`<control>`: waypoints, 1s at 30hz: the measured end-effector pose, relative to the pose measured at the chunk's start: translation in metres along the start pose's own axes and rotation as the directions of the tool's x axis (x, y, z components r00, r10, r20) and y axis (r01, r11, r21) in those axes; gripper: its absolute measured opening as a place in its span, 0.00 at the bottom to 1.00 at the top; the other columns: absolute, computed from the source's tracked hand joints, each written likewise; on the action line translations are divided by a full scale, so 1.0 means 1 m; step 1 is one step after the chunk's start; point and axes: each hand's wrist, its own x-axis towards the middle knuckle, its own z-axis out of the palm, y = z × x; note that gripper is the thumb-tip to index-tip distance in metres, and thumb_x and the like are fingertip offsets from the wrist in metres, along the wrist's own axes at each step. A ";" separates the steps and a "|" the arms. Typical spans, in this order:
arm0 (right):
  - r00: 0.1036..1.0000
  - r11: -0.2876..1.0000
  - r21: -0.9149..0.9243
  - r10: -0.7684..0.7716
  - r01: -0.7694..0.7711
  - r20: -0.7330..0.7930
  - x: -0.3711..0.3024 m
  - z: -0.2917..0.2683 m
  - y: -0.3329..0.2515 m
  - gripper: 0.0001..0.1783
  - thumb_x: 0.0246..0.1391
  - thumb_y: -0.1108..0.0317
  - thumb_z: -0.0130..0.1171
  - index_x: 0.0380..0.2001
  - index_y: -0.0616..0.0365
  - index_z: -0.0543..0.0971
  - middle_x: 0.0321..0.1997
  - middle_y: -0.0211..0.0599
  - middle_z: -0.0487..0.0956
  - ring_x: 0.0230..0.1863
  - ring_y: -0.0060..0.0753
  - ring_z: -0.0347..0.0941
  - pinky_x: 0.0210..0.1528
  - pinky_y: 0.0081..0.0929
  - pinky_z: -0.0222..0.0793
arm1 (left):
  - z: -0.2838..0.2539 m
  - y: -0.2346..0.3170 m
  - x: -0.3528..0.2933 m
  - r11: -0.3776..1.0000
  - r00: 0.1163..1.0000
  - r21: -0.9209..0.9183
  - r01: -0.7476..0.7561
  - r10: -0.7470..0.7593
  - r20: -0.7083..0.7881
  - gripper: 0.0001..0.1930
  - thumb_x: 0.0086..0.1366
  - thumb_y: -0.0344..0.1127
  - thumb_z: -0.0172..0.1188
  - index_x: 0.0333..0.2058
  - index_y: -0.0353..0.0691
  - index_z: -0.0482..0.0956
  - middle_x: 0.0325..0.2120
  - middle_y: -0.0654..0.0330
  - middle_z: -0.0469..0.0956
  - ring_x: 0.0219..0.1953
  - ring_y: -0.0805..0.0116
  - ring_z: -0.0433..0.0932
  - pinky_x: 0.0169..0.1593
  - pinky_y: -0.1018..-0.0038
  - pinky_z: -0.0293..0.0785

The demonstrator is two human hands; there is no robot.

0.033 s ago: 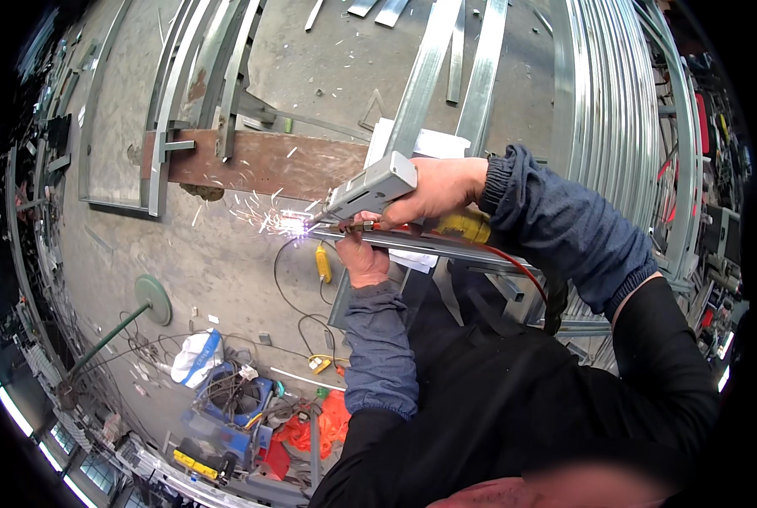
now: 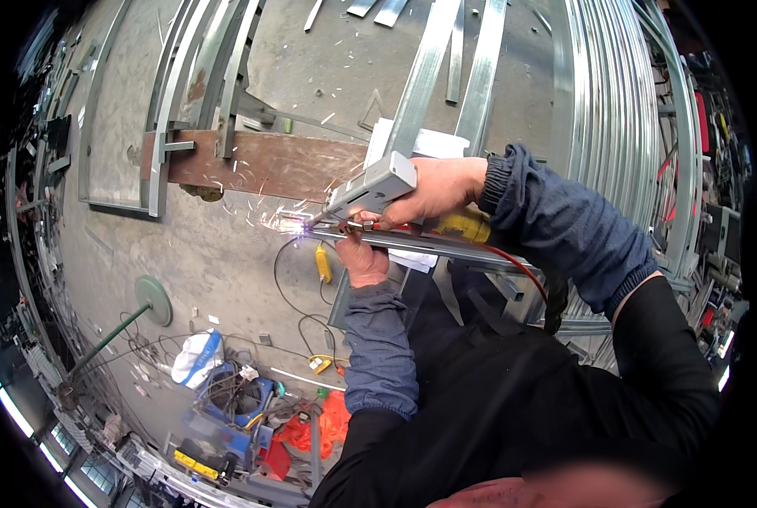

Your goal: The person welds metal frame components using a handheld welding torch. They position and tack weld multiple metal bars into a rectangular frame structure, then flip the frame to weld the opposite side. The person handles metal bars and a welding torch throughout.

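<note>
My right hand [image 2: 433, 188] is closed around a grey, box-shaped welding gun [image 2: 374, 186], tilted down to the left. From the gun's tip, bright sparks [image 2: 294, 225] fly leftward at the end of a thin steel tube [image 2: 429, 245]. Below the gun, my left hand [image 2: 364, 262] is wrapped around that tube close to its sparking end. A brass fitting [image 2: 360, 225] sits between the two hands, and a red hose [image 2: 514, 261] runs off to the right. Part of my left hand's fingers is hidden by the tube and gun.
A rusty flat plate [image 2: 260, 163] lies beyond the sparks, with steel channels [image 2: 175, 93] across its left. Galvanized tubes [image 2: 611, 110] are stacked at right. A green round-based stand [image 2: 152, 300], blue machine [image 2: 234, 398], cables and orange cloth [image 2: 319, 423] lie on the left floor.
The spray of sparks is smaller and has shifted in shape. Both hands and the welding gun hold their places.
</note>
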 end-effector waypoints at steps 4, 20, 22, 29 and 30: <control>1.000 1.000 0.008 -0.008 0.008 0.021 -0.007 0.001 -0.007 0.21 0.63 0.60 0.70 0.53 0.63 0.83 0.39 0.34 0.85 0.37 0.25 0.83 0.39 0.28 0.83 | -0.002 -0.001 0.001 0.999 1.000 -0.040 0.000 0.001 0.007 0.08 0.75 0.39 0.68 0.40 0.42 0.81 0.35 0.65 0.81 0.40 0.69 0.81 0.49 0.68 0.79; 0.981 0.983 0.094 -0.147 0.160 -0.130 -0.093 0.014 -0.015 0.23 0.61 0.62 0.74 0.55 0.63 0.84 0.42 0.36 0.85 0.33 0.25 0.80 0.34 0.26 0.80 | -0.007 -0.007 0.015 0.999 0.990 -0.025 0.023 -0.026 -0.140 0.06 0.75 0.33 0.62 0.43 0.37 0.83 0.37 0.57 0.82 0.43 0.61 0.83 0.54 0.62 0.83; 0.969 0.980 0.103 -0.144 0.167 -0.203 -0.139 0.013 -0.022 0.24 0.61 0.61 0.74 0.55 0.64 0.84 0.41 0.37 0.86 0.33 0.25 0.82 0.35 0.27 0.81 | -0.007 -0.002 0.013 0.994 0.995 -0.038 0.101 -0.101 -0.005 0.11 0.78 0.38 0.64 0.49 0.37 0.80 0.41 0.57 0.85 0.47 0.62 0.84 0.59 0.59 0.83; 0.813 0.965 0.020 -0.208 0.260 -0.544 -0.280 0.051 -0.016 0.17 0.64 0.59 0.74 0.43 0.63 0.87 0.29 0.32 0.85 0.31 0.23 0.82 0.35 0.25 0.79 | 0.002 0.020 -0.044 0.963 0.954 0.259 -0.076 0.146 -0.262 0.11 0.79 0.41 0.63 0.45 0.38 0.79 0.38 0.62 0.80 0.39 0.67 0.79 0.48 0.67 0.78; 0.780 0.962 -0.006 -0.225 0.273 -0.584 -0.295 0.061 -0.009 0.17 0.64 0.58 0.75 0.43 0.63 0.87 0.29 0.32 0.85 0.31 0.23 0.82 0.35 0.25 0.79 | -0.002 0.024 -0.060 0.900 0.908 0.419 -0.117 0.268 -0.322 0.09 0.79 0.38 0.62 0.46 0.38 0.78 0.38 0.63 0.78 0.38 0.70 0.77 0.45 0.70 0.76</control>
